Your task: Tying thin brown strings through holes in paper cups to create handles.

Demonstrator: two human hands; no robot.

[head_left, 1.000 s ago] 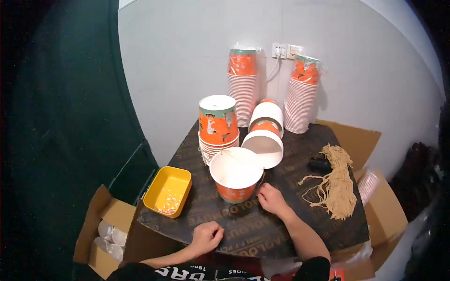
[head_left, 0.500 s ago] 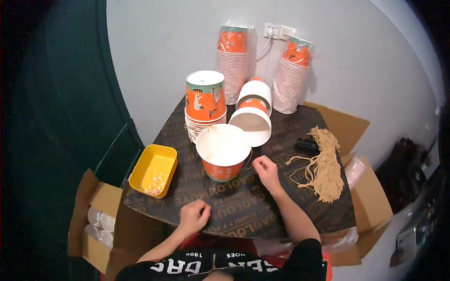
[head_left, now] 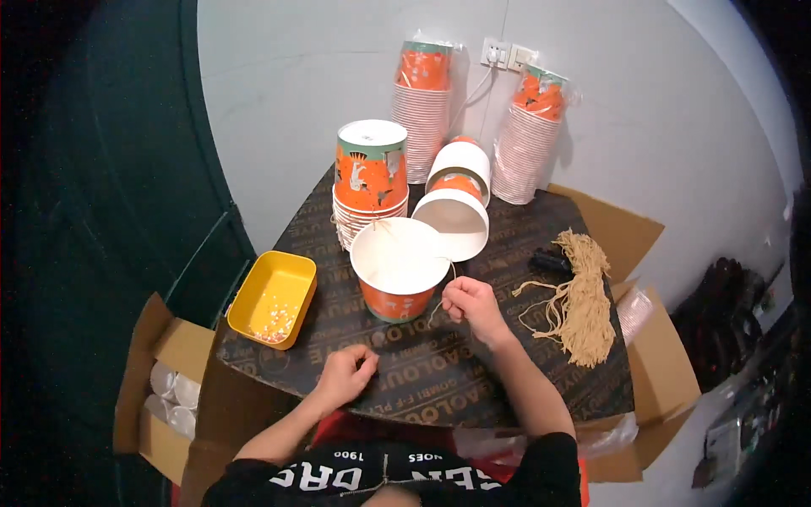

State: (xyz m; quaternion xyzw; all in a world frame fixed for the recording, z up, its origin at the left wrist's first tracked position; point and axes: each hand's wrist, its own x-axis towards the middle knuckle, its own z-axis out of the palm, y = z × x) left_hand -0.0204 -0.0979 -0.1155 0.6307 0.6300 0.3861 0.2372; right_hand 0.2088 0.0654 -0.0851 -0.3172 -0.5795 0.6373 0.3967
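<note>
A paper bucket [head_left: 399, 291], orange outside and white inside, stands upright with its mouth up near the middle of the table. A thin tan cord [head_left: 433, 317] hangs in a loop from its right rim. My right hand [head_left: 473, 306] is closed beside that rim, its fingertips pinched at the cord. My left hand [head_left: 345, 372] rests loosely curled on the table's front edge, apart from the bucket, with nothing seen in it. Right behind the bucket is a stack of upturned matching buckets [head_left: 372, 173], with cord ends at their rims.
A yellow tray [head_left: 296, 269] with small pale and pink bits stands left. A bundle of tan cords [head_left: 585, 304] lies right, beside a black object [head_left: 551, 262]. Buckets lie on their sides [head_left: 460, 224] behind; wrapped stacks [head_left: 420, 127] line the wall. Open cartons [head_left: 156, 397] flank the table.
My right hand has moved slightly left, closer to the bucket, and its fingertips now meet the cord. My left hand stays at the table edge. The view has shifted slightly.
</note>
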